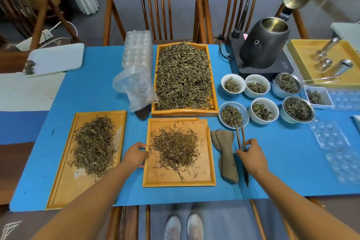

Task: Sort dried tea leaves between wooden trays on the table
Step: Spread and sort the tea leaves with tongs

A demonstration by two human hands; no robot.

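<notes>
The blue mat (93, 91) has bare stretches beyond the left hand (136, 155), toward the far left corner, and a wide open strip just right of the right hand (251, 157), reaching to the clear plastic sheets (337, 142) at the mat's right edge. Between the two hands sits the small wooden tray (206, 173), its near edge well back from the mat's front edge. The gap between this tray and the long tray (64, 185) on the left hand's outer side is narrow, and the left hand fills it.

The left hand grips the small tray's left rim, fingers curled over the edge and close to the leaves. The right hand pinches a pair of dark wooden tongs (240, 138), thumb and fingers closed on the two arms; the tips point away from the person toward a saucer of leaves (233, 116). A folded grey cloth (226, 154) lies just inside the right hand, beside the small tray.

The tea leaves (175, 148) in the small tray form a loose central heap of thin, wiry, brown-green strands with strays scattered toward the rims. The long tray holds a denser, elongated pile (93, 146). Beyond the hands, a deep tray (185, 112) is filled edge to edge with leaves.
</notes>
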